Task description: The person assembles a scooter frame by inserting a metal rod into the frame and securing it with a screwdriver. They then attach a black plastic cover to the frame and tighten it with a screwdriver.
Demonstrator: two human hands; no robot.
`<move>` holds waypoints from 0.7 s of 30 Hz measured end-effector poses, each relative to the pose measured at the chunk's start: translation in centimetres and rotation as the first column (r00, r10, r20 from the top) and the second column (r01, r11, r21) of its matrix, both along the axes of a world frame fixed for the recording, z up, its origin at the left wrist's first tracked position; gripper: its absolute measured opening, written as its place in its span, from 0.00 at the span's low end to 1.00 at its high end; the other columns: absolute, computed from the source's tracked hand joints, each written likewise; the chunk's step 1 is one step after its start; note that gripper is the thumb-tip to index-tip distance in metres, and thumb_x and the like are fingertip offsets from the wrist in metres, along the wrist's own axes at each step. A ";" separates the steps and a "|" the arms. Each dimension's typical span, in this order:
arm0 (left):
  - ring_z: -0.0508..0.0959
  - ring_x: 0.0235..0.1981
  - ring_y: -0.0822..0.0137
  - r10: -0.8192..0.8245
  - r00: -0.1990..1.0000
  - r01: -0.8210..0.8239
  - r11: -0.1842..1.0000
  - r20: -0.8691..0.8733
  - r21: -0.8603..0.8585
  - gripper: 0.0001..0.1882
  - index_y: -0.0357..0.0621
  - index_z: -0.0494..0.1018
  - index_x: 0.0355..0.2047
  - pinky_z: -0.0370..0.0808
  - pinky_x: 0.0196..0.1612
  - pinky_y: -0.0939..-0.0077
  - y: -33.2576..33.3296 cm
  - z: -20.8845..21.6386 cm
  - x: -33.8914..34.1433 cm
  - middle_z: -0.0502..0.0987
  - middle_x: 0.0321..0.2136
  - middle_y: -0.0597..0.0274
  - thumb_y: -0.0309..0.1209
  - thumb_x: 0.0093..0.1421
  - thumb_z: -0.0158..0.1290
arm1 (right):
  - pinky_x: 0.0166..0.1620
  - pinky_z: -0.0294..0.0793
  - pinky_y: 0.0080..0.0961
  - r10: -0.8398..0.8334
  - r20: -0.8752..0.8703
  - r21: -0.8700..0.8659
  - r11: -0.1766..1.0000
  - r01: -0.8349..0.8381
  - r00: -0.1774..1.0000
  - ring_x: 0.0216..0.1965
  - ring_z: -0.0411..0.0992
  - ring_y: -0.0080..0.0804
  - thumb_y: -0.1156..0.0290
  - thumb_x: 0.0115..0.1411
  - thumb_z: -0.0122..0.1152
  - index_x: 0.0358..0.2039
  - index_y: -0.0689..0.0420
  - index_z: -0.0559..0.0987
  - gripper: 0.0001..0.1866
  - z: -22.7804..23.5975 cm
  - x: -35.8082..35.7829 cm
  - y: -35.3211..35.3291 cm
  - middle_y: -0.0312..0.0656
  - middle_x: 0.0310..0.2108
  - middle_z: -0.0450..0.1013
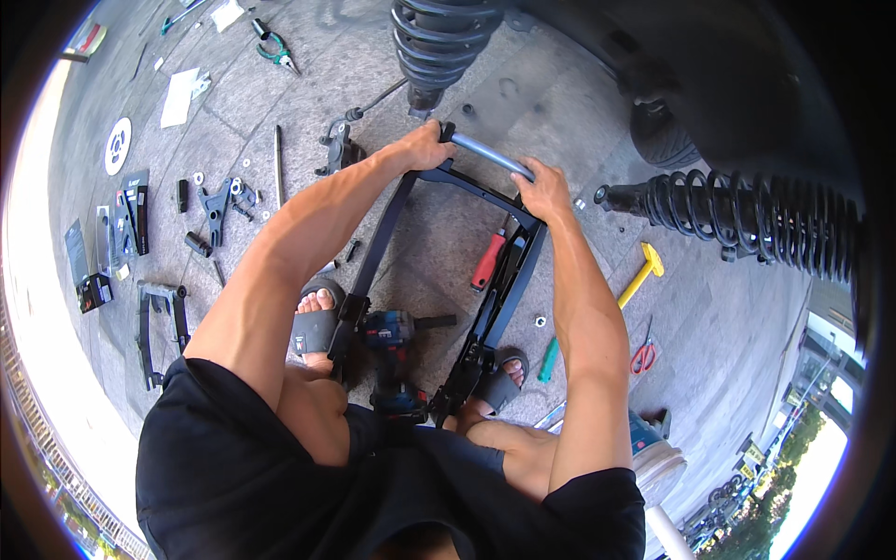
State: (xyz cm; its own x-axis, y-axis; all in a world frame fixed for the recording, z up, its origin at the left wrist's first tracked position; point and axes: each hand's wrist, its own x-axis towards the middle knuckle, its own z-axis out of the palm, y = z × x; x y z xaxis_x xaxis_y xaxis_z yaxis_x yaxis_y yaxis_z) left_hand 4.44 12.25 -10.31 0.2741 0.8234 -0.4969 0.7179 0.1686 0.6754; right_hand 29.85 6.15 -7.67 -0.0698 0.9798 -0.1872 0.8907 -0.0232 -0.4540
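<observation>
A black U-shaped metal frame (385,229) stretches from between my feet out to a silver cross tube (488,154) at its far end. My left hand (422,147) is closed around the black left end of that tube. At the tube's right end, my right hand (544,191) is wrapped round the frame's corner, thumb on the silver part. Inside the frame, a red-handled screwdriver (489,261) lies against the right side bar. A blue and black cordless power tool (390,329) sits between the side bars, near my legs.
Coil-spring shock absorbers hang ahead (439,56) and at the right (737,215). A brake caliper (342,149) is beside my left wrist. Pliers (276,51), a black bracket (216,210) and small parts lie left; a yellow hammer (642,273) and red scissors (643,357) lie right.
</observation>
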 end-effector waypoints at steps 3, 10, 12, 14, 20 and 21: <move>0.75 0.48 0.51 0.008 1.000 -0.008 1.000 0.017 -0.007 0.29 0.35 0.67 0.49 0.70 0.51 0.63 0.1 -0.5 0.0 0.76 0.43 0.42 0.45 0.56 0.55 | 0.50 0.72 0.37 -0.042 -0.025 -0.111 0.993 0.039 0.999 0.44 0.76 0.50 0.59 0.55 0.64 0.47 0.54 0.79 0.21 0.4 0.1 0.2 0.53 0.39 0.78; 0.76 0.46 0.57 0.041 0.991 -0.036 0.998 0.129 -0.042 0.28 0.37 0.69 0.50 0.70 0.50 0.67 0.1 -1.2 -0.3 0.77 0.41 0.48 0.43 0.55 0.57 | 0.45 0.74 0.37 -0.042 -0.033 -0.026 0.999 0.041 0.999 0.40 0.76 0.48 0.59 0.52 0.65 0.44 0.54 0.80 0.20 0.5 0.1 0.1 0.52 0.36 0.78; 0.75 0.48 0.51 0.028 0.991 -0.023 0.999 0.131 -0.038 0.29 0.34 0.68 0.48 0.70 0.51 0.63 0.1 -1.2 -0.3 0.76 0.43 0.41 0.45 0.55 0.56 | 0.44 0.74 0.36 -0.053 -0.040 -0.025 0.998 0.052 0.998 0.38 0.77 0.47 0.60 0.52 0.66 0.44 0.54 0.80 0.19 0.5 0.0 0.0 0.51 0.34 0.78; 0.75 0.49 0.48 0.026 0.991 -0.023 0.999 0.130 -0.022 0.30 0.32 0.67 0.48 0.70 0.52 0.62 0.0 -1.1 -0.3 0.75 0.44 0.37 0.46 0.54 0.56 | 0.42 0.75 0.34 -0.065 -0.045 -0.018 0.998 0.064 0.997 0.35 0.78 0.44 0.60 0.52 0.66 0.43 0.54 0.81 0.19 0.6 -0.1 0.0 0.50 0.32 0.79; 0.76 0.47 0.47 0.034 0.991 -0.041 0.998 0.131 0.055 0.30 0.31 0.68 0.46 0.71 0.51 0.61 -0.4 -0.7 -0.3 0.76 0.41 0.36 0.45 0.52 0.57 | 0.37 0.76 0.30 -0.126 -0.098 -0.100 0.988 0.116 0.987 0.27 0.79 0.37 0.62 0.52 0.67 0.44 0.53 0.80 0.18 1.0 -0.3 0.1 0.47 0.28 0.79; 0.76 0.47 0.46 0.037 0.991 -0.045 0.997 0.127 0.060 0.30 0.31 0.68 0.46 0.71 0.51 0.61 -0.4 -0.7 -0.3 0.76 0.41 0.36 0.45 0.52 0.57 | 0.38 0.76 0.31 -0.127 -0.103 -0.101 0.988 0.117 0.987 0.28 0.79 0.37 0.62 0.52 0.67 0.44 0.53 0.80 0.18 0.9 -0.3 0.1 0.47 0.28 0.79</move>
State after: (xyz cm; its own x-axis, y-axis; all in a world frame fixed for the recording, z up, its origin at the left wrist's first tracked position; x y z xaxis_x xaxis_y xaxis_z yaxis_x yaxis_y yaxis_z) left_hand 4.17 11.88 -11.02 0.2966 0.8636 -0.4077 0.6200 0.1506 0.7700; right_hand 29.57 6.23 -6.72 0.0241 0.9605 -0.2772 0.8240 -0.1761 -0.5385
